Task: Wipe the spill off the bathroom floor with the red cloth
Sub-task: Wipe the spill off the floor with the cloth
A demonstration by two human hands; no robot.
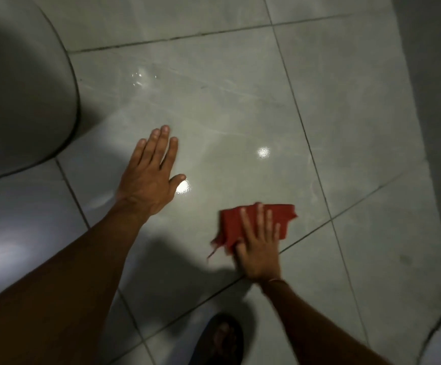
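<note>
A home bathroom, dimly lit. Glossy pale grey floor tiles [214,106] with dark grout lines [303,127], wet sheen and small droplets [139,79] catching lamp glare. Curved white ceramic base of a fixture [22,96], likely a toilet, at the floor's upper left edge. Grey wall [435,75] along the right edge. Sandalled foot [220,338] at the bottom.

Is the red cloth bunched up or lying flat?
Flat: the red cloth lies spread on the tile, pressed under the right hand. Whether it is folded double, cannot tell.
</note>
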